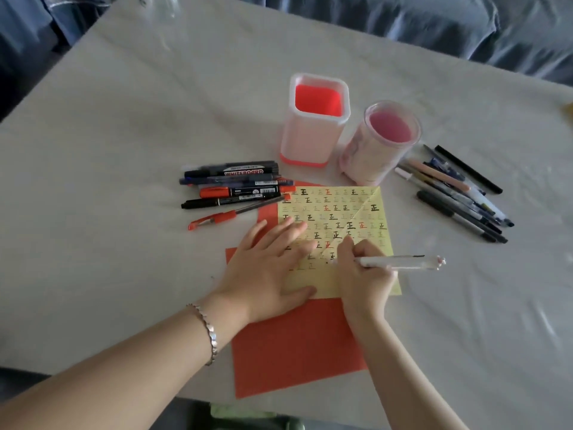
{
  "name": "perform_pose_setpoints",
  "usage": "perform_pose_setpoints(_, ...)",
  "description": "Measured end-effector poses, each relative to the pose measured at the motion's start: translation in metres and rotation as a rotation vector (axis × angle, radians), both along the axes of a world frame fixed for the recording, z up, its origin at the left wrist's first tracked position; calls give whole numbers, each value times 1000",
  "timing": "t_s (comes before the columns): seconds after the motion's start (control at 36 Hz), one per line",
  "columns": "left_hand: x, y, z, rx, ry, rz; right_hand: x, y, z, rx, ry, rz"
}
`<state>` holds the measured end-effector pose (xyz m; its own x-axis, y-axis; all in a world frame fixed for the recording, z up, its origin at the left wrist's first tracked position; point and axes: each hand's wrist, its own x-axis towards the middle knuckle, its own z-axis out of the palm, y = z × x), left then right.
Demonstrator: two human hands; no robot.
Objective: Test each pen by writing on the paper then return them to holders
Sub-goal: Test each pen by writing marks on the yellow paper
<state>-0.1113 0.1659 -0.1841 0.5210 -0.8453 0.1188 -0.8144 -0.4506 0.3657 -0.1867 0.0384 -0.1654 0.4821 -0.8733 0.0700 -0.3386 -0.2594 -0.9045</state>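
We work at a table point(124, 144) under a pale cloth, blue fabric point(434, 23) bunched behind it. Our left hand point(266, 268) lies spread on the yellow paper point(359, 209), atop a red sheet point(294, 346); our right hand point(366, 274) pinches a clear pen point(400, 262) there. Loose pens point(235, 187) flank two holders point(310, 141) beyond.

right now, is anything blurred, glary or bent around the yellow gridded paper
Head view: soft even light, faint shadows; sheen streaks on the pale grey tablecloth at right; wide lens bows the table edges; clear glass object top left is smeared; bold characters on the yellow gridded paper are legible near the right hand gripping the slim white pen.
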Motion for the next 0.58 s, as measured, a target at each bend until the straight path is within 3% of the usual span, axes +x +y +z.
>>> perform_pose_setpoints(0.58, 0, 2, 1, 3, 31, 12, 0, 2, -2, -21, 8, 90)
